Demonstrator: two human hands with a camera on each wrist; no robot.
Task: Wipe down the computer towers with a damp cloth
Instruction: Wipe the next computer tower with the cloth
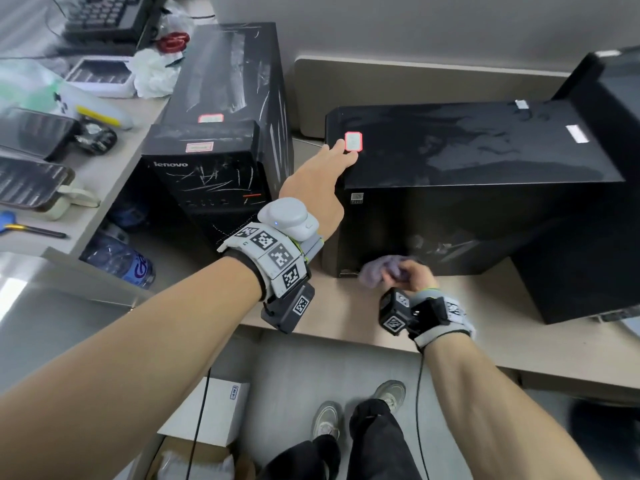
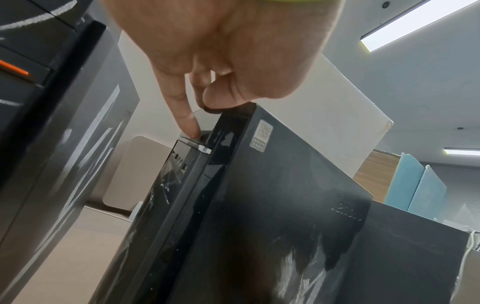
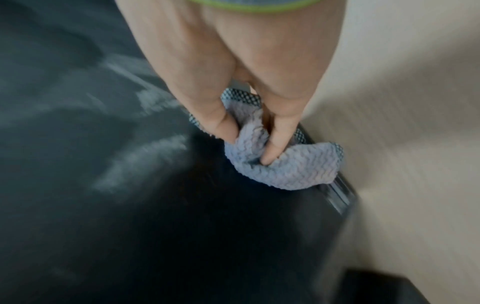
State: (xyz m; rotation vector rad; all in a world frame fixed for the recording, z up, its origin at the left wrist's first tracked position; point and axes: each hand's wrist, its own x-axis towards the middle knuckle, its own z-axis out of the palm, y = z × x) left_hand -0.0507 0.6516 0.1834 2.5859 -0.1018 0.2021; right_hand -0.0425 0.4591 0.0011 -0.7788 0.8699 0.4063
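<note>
Beige surface (image 1: 485, 344) fills the lower middle of the frame, where the right hand (image 1: 414, 275) grips a bunched lilac cloth (image 1: 377, 271) against the lower front corner of the near tower (image 1: 485, 161). Higher up, the left hand (image 1: 311, 192) steadies its top edge, fingers extended. White smears remain on that side panel, and the scratched Lenovo tower (image 1: 221, 157) at upper left looks unwiped.
</note>
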